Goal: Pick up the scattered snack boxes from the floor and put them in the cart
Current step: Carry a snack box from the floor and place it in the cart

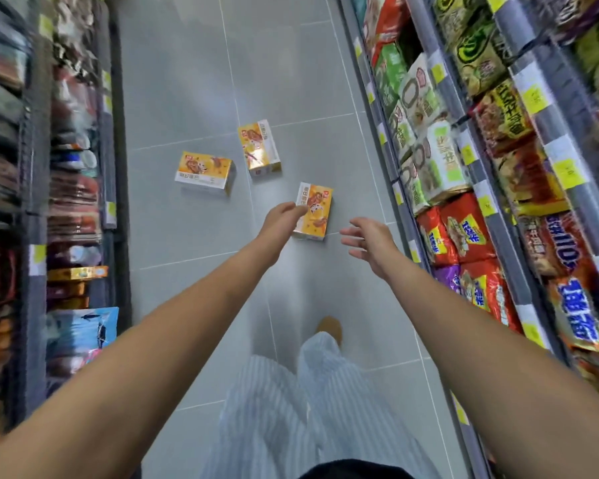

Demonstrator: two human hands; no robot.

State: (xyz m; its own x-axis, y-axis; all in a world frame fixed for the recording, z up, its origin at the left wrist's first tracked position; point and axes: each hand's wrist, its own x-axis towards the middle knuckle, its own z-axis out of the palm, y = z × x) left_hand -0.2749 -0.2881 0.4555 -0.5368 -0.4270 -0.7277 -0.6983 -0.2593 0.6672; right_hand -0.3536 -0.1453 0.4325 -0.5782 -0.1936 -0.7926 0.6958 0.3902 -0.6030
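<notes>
Clearly empty, the loosely curled left hand (281, 217) and spread right hand (369, 238) reach mid-stride, so the nearest box (314, 210) of 3 may get kicked or fumbled.

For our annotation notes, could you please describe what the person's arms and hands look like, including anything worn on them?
The left arm and right arm are bare along all that shows, with no sleeves in view. The left hand and right hand wear no gloves, and no watch, bracelet or ring is visible. Lower down show pale blue-and-white striped trousers and a tan shoe.
</notes>
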